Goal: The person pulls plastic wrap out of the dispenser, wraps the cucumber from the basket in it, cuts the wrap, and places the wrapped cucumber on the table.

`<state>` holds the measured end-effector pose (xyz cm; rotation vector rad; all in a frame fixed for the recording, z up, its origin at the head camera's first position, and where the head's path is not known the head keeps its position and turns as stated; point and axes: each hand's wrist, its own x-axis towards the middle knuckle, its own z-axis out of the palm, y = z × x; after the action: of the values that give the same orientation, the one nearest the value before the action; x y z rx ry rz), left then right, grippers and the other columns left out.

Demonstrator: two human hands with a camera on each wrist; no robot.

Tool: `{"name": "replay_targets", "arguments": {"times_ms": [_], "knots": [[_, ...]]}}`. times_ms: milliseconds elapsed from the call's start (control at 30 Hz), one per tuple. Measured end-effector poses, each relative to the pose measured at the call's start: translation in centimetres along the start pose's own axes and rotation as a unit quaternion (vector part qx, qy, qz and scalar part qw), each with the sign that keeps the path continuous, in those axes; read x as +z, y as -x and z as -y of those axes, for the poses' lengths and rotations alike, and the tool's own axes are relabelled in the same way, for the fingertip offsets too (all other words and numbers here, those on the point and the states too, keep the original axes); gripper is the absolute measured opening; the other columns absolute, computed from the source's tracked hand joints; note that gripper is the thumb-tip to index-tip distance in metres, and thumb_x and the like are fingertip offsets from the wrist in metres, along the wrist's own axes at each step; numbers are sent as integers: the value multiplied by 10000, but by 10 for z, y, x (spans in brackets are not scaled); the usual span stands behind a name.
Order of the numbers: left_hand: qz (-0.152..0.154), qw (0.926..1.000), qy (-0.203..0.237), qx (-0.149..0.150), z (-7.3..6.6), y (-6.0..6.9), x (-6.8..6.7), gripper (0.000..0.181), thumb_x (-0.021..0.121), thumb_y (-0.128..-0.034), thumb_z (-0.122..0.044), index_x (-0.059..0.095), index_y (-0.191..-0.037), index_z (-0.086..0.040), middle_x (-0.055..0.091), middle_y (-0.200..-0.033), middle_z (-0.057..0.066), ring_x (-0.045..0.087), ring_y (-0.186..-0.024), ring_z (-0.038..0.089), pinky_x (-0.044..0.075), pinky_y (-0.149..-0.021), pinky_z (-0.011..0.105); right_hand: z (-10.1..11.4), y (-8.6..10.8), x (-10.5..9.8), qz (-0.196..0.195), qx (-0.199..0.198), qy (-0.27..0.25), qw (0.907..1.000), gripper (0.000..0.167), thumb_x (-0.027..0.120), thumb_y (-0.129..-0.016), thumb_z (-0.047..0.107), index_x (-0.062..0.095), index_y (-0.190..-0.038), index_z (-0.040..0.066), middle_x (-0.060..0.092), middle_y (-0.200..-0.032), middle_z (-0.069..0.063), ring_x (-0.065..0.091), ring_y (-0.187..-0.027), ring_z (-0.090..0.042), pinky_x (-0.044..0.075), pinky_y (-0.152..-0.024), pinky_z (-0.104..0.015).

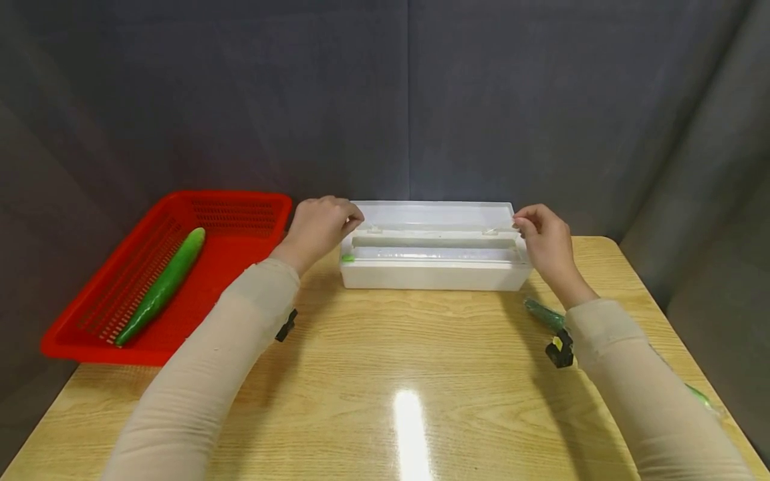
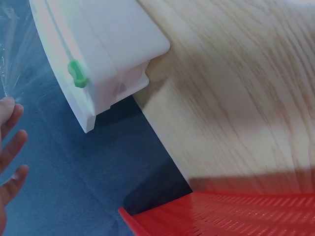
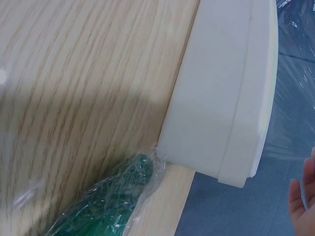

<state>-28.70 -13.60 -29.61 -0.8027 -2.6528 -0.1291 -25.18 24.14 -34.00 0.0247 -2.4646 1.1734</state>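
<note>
A white cling film dispenser box (image 1: 433, 277) stands at the back of the table, its lid raised. Clear cling film (image 2: 12, 54) stretches from the box between both hands. At the box's left end, my left hand (image 1: 321, 224) pinches one edge of the film between thumb and index finger; the other fingers are spread in the left wrist view. My right hand (image 1: 546, 240) pinches the film's other corner just beyond the right end. In the right wrist view the film (image 3: 290, 113) shows folds. A green slider (image 2: 77, 73) sits at the box's left end.
Left of the box is a red plastic basket (image 1: 234, 196) with one unwrapped cucumber (image 1: 165, 287) in it. A film-wrapped cucumber (image 3: 108, 201) lies near the box's right end. Another green item (image 1: 700, 395) is partly hidden by the right sleeve. A grey curtain (image 1: 409, 100) hangs behind.
</note>
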Motion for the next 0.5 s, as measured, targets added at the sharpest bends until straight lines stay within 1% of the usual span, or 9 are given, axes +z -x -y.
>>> {"name": "replay_targets", "arguments": {"times_ms": [200, 333, 467, 500], "knots": [[75, 9999, -114, -90, 1, 0, -6, 167, 664, -956, -163, 769, -1083, -187, 736, -1013, 0, 664, -900, 213, 538, -741, 378, 3, 0, 0, -58, 61, -99, 9999, 204, 515, -1039, 136, 613, -1108, -29, 639, -1007, -199, 549, -836, -217, 407, -688, -220], [26, 9998, -194, -77, 5, 0, -7, 174, 650, -960, -148, 771, -1079, -187, 738, -1020, -5, 666, -902, 210, 540, -742, 372, 4, 0, 0, -111, 85, -184, 9997, 206, 510, -1042, 147, 612, -1114, -17, 638, -1023, -173, 561, -850, -262, 419, -680, -197], [-60, 9997, -182, -121, 7, 0, -7, 159, 644, -964, -158, 773, -1053, -185, 736, -996, -15, 661, -887, 206, 534, -741, 375, 5, 0, 1, -150, 81, -231, 9996, 199, 509, -1042, 155, 612, -1113, 0, 637, -1040, -148, 571, -876, -272, 435, -699, -164], [-76, 9997, -172, -132, 7, 1, -7, 155, 645, -964, -162, 773, -1049, -185, 735, -986, -17, 659, -881, 205, 533, -739, 373, 5, 0, 2, -173, 69, -242, 9995, 198, 510, -1042, 153, 614, -1110, 0, 639, -1039, -147, 570, -865, -252, 436, -699, -166]]}}
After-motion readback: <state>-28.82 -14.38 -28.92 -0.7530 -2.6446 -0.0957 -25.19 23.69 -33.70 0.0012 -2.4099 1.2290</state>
